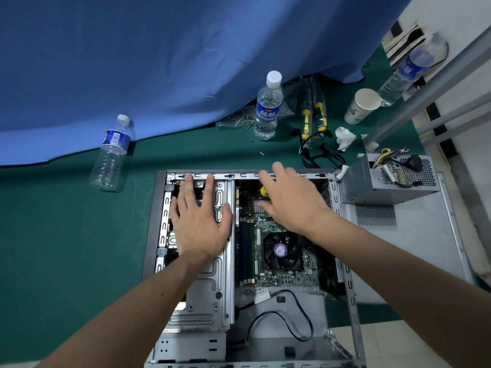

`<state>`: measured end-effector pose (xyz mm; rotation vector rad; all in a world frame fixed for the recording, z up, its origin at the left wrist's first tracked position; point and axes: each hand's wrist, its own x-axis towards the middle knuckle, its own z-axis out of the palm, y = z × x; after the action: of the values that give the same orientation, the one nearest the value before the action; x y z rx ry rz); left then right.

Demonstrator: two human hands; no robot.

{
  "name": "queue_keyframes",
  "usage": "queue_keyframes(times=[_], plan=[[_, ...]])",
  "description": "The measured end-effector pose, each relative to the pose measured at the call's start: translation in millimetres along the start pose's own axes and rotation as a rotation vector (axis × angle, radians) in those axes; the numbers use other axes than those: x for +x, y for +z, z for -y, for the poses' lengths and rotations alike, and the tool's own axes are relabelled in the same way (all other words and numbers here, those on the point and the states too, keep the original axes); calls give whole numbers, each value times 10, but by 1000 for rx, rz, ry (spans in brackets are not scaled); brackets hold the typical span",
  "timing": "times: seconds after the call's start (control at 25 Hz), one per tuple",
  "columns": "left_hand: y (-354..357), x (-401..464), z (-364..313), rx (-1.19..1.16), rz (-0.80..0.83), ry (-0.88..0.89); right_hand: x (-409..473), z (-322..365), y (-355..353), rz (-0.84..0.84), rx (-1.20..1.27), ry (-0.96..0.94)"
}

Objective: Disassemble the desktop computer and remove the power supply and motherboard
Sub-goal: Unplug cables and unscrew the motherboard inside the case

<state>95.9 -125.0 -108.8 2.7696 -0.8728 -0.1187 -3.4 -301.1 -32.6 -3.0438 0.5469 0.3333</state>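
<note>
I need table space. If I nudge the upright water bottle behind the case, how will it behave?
The upright water bottle looks tall, narrow and mostly full, so it would probably tip rather than slide. Once down, its round body would likely roll.

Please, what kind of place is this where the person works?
Probably an improvised repair or teardown bench, not a home desk. An open computer case lies on a green mat, the removed power supply sits beside it, loose screws are heaped near a water bottle, and a blue curtain hangs behind.
</note>
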Motion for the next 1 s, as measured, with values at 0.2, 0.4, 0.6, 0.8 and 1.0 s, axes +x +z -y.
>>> queue_keyframes(times=[0.2,0.4,0.6,0.8,1.0], plan=[[-6,1,2,3,7,3,21,-56,28,-18,17,21],[-5,2,-1,9,11,2,-6,-70,12,-14,-3,-141],[2,0,4,13,3,1,4,17,44,-39,-45,-20],[15,2,14,8,-9,6,5,-23,22,-56,67,-178],[22,10,17,6,-3,3,-17,-20,118,-45,44,73]])
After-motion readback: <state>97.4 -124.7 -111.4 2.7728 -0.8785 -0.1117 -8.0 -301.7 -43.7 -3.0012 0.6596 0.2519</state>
